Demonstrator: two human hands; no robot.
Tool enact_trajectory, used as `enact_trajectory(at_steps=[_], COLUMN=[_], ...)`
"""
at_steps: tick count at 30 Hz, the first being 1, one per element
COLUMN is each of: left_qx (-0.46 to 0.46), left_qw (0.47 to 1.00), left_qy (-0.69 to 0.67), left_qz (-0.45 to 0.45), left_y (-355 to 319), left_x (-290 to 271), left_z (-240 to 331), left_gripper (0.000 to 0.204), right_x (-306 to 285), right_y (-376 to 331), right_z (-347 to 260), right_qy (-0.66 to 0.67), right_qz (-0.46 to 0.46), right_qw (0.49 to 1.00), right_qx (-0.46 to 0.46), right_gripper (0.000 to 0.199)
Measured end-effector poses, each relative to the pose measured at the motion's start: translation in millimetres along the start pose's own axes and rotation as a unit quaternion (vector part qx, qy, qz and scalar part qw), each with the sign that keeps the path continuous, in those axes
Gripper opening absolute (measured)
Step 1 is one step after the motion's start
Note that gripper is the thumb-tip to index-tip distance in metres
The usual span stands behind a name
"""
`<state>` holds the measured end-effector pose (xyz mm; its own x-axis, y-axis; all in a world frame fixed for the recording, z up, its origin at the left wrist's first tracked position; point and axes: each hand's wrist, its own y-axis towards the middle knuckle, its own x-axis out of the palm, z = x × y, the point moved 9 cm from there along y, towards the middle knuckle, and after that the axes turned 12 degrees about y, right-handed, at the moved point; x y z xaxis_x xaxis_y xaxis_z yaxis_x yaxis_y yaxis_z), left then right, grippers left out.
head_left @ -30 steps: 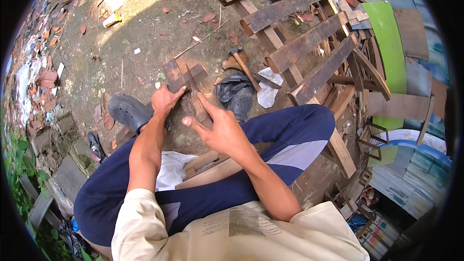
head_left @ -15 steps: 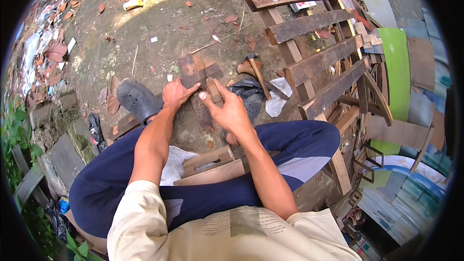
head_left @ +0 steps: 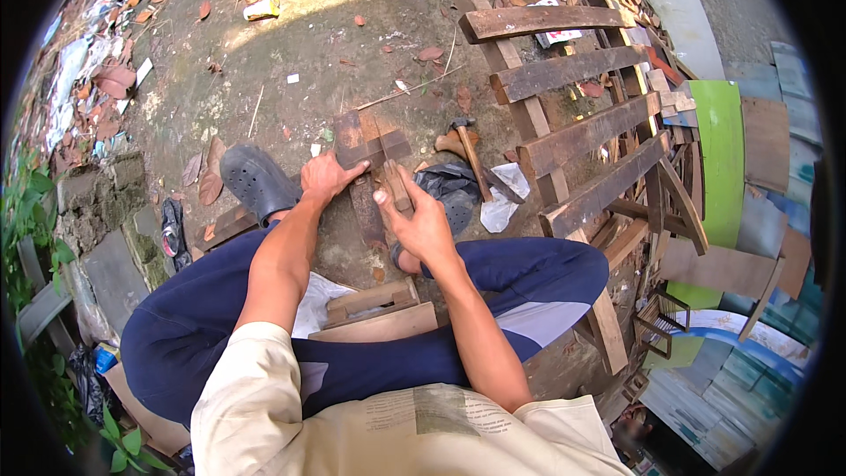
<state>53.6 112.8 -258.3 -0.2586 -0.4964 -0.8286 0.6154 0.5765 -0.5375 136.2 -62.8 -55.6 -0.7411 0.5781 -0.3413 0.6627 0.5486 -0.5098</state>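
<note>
A short dark piece of wood [head_left: 356,152] lies crosswise on a longer reddish-brown board [head_left: 367,211] on the ground between my feet. My left hand [head_left: 324,174] grips its left end, thumb stretched along the near edge and fingers curled. My right hand [head_left: 421,222] is closed round the wooden handle [head_left: 398,189] of a thin-bladed tool. Its narrow dark blade [head_left: 382,137] points away from me and crosses the short wood near its middle. The blade is seen almost edge-on, so its exact kind cannot be made out.
A hammer [head_left: 471,154] lies right of the work, beside a black plastic bag [head_left: 445,182] and white scrap [head_left: 505,207]. A slatted wooden frame [head_left: 590,132] leans at the right. A wooden box [head_left: 374,322] sits before me. Dark clogs [head_left: 254,181] are on my feet.
The blade and my right hand have shifted slightly along the cut line across the short wood. My left hand keeps its grip. The whole view has tilted a little.
</note>
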Motion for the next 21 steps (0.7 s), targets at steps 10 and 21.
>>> enact_trajectory(at_steps=[10, 21], left_qx=[-0.011, -0.003], left_qw=[1.000, 1.000], left_qy=[-0.001, 0.006], left_qz=[-0.008, -0.014], left_y=[8.0, 14.5], left_x=[-3.3, -0.1], left_z=[-15.5, -16.0], left_gripper=[0.099, 0.101], right_x=[-26.0, -25.0], right_y=[-98.3, -94.0], right_z=[8.7, 11.9], right_qy=[0.045, 0.026], right_qz=[0.016, 0.033], right_qw=[0.998, 0.997], right_qx=[-0.040, -0.064], right_gripper=[0.060, 0.059])
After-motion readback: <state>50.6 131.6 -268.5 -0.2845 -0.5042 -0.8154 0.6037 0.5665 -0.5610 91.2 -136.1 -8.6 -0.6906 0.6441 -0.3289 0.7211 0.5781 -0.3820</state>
